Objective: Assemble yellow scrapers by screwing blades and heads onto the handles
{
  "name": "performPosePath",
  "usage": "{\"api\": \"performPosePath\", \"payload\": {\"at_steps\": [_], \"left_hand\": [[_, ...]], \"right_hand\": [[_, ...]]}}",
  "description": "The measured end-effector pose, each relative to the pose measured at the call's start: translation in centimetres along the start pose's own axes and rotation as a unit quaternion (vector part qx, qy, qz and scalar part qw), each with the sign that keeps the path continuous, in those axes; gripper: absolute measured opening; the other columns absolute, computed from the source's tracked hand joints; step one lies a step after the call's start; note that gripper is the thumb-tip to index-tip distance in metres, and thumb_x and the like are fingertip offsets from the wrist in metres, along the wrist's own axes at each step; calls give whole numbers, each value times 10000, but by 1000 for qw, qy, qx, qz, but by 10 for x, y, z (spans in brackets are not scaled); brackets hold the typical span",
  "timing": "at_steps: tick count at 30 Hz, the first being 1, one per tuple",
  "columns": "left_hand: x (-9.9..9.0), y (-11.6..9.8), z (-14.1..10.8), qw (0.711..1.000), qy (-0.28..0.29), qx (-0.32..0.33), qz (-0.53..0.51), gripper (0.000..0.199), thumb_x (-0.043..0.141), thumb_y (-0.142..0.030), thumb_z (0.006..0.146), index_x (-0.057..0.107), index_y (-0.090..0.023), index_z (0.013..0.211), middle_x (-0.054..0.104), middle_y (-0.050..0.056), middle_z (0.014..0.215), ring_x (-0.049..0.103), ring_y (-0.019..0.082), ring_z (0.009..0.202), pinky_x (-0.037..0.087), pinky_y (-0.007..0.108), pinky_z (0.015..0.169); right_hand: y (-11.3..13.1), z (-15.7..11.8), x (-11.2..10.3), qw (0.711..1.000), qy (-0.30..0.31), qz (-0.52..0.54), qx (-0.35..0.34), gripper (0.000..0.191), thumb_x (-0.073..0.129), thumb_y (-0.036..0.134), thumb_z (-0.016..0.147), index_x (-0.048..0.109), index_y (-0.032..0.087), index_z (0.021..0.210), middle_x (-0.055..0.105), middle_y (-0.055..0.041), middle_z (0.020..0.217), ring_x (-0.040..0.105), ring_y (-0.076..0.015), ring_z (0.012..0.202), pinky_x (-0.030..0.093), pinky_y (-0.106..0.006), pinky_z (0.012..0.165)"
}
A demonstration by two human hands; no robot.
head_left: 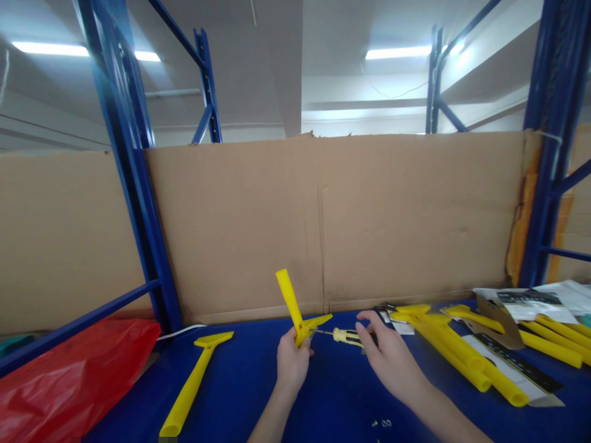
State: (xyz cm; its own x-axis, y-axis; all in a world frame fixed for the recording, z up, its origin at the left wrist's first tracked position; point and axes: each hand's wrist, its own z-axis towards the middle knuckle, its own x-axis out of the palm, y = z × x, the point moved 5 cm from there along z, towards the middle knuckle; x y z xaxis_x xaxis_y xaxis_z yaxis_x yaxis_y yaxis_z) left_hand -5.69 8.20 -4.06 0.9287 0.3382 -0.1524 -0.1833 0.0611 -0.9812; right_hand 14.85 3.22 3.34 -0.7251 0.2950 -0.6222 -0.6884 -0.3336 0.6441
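Note:
My left hand [293, 363] is closed round a yellow scraper [289, 298], near where the handle meets its wide head. The scraper's tube handle points up and slightly left. A screwdriver [347, 336] with a cream and black handle lies level, its thin shaft reaching the scraper's head. At the back end of that screwdriver is my right hand [385, 351], with the handle's end between its fingers and the index finger raised off it. My palm hides part of the grip. Another yellow scraper [196, 384] rests on the blue table to the left.
Small metal pieces [382, 423] lie near the front of the blue table [240, 394]. Several yellow scrapers [452, 344] and packaging cards [512, 366] are piled at right. A red plastic bag [83, 375] is at left. A cardboard wall [258, 227] stands behind, between blue posts [138, 184].

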Motion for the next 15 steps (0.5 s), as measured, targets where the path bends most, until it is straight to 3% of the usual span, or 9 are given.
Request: {"api": "performPosePath", "payload": {"at_steps": [2, 4, 7, 10, 15], "left_hand": [[-1, 0, 0, 1000, -4, -4, -8, 161, 628, -117, 709, 626, -103, 869, 623, 5, 653, 587, 114, 474, 374, 179, 394], [0, 0, -1, 1000, 0, -4, -4, 171, 614, -100, 715, 628, -98, 885, 633, 12, 672, 584, 109, 474, 373, 177, 394], [2, -1, -2, 1000, 10, 6, 15, 190, 623, -89, 706, 653, -111, 892, 646, 5, 666, 581, 108, 482, 395, 180, 429], [3, -2, -2, 999, 15, 24, 26, 187, 625, -77, 700, 672, -131, 872, 660, 2, 670, 588, 112, 504, 417, 183, 472], [1, -1, -2, 1000, 2, 3, 24, 184, 591, -72, 719, 650, -118, 886, 640, 5, 655, 587, 120, 486, 391, 186, 427]], "right_hand": [[3, -1, -1, 999, -23, 21, -34, 315, 422, 330, 807, 474, 221, 1098, 637, -58, 910, 645, -200, 729, 487, -301, 618], [4, -1, -2, 997, -29, 47, -60, 351, 440, 258, 763, 455, 219, 1111, 628, -62, 966, 641, -186, 738, 492, -294, 632], [2, 1, -5, 998, -35, 37, -47, 226, 430, 303, 806, 512, 224, 1001, 657, -35, 800, 637, -202, 669, 473, -299, 604], [-3, 3, -7, 999, -36, 4, 2, 279, 361, 408, 868, 546, 216, 949, 626, -20, 633, 624, -224, 589, 445, -308, 539], [1, 2, -6, 996, -27, 78, -32, 405, 456, 305, 781, 438, 208, 1173, 626, -65, 970, 628, -172, 649, 487, -288, 553]]}}
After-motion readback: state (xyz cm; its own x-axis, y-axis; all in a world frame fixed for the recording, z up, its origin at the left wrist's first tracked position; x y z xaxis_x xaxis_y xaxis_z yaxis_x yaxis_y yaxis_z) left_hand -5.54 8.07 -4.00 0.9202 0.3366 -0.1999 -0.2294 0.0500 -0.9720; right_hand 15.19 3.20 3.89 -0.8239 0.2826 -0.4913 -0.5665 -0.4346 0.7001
